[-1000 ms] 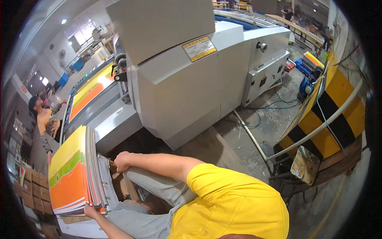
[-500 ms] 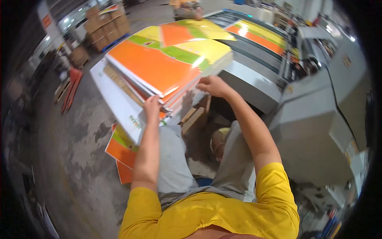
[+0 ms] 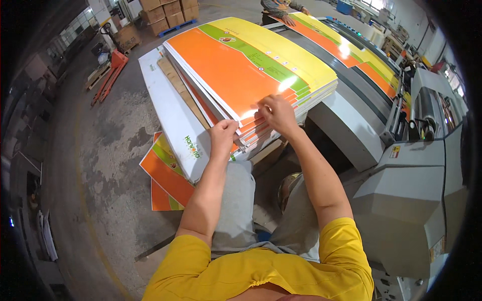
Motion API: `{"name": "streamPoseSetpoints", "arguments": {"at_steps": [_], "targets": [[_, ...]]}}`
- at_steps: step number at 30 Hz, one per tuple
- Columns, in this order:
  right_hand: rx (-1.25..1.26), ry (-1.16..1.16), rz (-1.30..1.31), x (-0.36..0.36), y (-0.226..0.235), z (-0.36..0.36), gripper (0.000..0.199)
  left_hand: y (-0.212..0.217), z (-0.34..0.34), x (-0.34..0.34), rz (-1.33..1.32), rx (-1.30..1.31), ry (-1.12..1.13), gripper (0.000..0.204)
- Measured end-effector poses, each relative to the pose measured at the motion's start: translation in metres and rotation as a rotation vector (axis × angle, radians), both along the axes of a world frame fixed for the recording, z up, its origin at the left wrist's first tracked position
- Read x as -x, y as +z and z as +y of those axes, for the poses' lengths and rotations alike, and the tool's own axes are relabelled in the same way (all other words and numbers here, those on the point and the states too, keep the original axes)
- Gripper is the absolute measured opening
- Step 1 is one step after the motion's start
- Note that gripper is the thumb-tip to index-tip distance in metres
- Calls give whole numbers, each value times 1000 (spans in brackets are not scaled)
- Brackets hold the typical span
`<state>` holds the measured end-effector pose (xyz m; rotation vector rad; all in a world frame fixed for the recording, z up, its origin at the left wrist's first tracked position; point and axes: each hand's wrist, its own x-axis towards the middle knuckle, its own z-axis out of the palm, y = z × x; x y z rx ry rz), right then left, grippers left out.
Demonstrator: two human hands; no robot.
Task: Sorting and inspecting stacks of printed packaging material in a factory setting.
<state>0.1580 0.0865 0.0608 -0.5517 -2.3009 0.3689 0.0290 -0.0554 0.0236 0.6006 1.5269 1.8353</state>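
In front of me stands a tall stack of glossy printed sheets (image 3: 226,65), banded orange, green and yellow, its edges slightly fanned. My left hand (image 3: 222,138) is closed at the stack's near left corner, thumb and fingers pinching a sheet corner. At the near edge, to the right of it, my right hand (image 3: 279,115) is closed with bent fingers on the sheet edges; how many sheets it grips is hidden. Beneath and left of the stack lies a large white printed board (image 3: 165,100), with a brown cardboard strip (image 3: 181,90) on it.
Grey machine housing (image 3: 401,185) stands close on my right. Beyond the stack, printed sheets (image 3: 326,42) lie on a conveyor bed (image 3: 346,83), with a co-worker's hand (image 3: 288,20) at one. More sheets (image 3: 165,170) lie low left. A red pallet jack (image 3: 111,72) and cartons (image 3: 168,12) stand farther off.
The loose sheet lying across the stack's far side has gone from it; the co-worker now handles a sheet over the conveyor. My right hand has moved up to the top edge. The view has shifted.
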Motion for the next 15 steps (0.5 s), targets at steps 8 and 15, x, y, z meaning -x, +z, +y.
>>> {"name": "streamPoseSetpoints", "arguments": {"at_steps": [8,15], "targets": [[-201,-171,-204,11,-13,10,20,6,1,-4,-15,-32,-59,22],[-356,278,12,21,16,-55,21,13,-4,-3,-134,-142,-87,39]]}}
